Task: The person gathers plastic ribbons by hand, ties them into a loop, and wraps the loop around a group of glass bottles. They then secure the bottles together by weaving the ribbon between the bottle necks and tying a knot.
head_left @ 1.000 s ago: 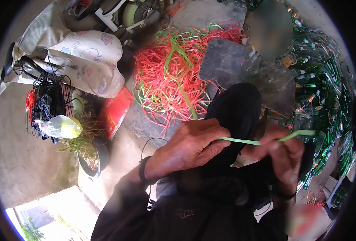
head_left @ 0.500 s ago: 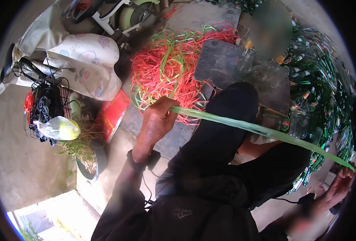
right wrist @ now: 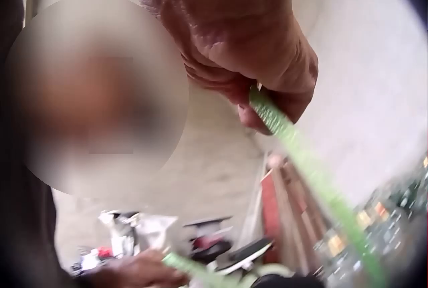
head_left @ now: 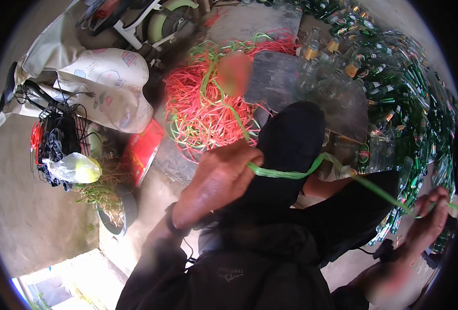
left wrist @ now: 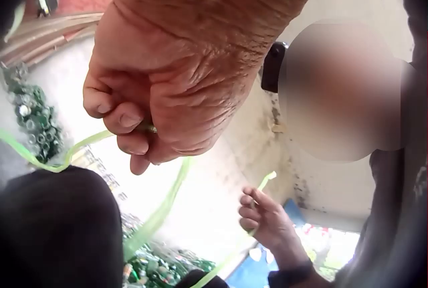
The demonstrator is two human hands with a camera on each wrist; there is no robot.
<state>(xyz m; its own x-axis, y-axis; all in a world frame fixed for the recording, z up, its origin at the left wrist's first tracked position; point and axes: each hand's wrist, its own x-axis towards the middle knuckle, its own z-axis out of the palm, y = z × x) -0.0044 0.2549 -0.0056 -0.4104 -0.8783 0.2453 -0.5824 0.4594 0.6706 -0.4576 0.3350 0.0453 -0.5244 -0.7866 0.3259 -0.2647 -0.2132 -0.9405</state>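
Note:
A green plastic strip (head_left: 283,174) hangs slack between the two hands, dipping and looping over the dark-trousered knee. The left hand (head_left: 222,173) grips one part of it, and a length runs from that hand up to the pile of red and green strips (head_left: 203,111). In the left wrist view the left hand (left wrist: 167,80) has its fingers curled round the strip (left wrist: 157,218). Far to the right, the right hand (head_left: 429,222) pinches the other part, with a short end sticking out beyond it. The right wrist view has the right hand (right wrist: 247,47) holding the strip (right wrist: 314,181).
Many green bottles (head_left: 410,98) lie heaped on the right, with clear ones near a dark board (head_left: 273,77). On the left are a scooter with a pale patterned cover (head_left: 110,77), a red bag (head_left: 143,150) and a bucket (head_left: 128,206) of plants.
The hands first moved far apart, drawing the strip out taut and wide. Since then the left hand has come down and rightward, the right slightly inward, and the strip has gone slack.

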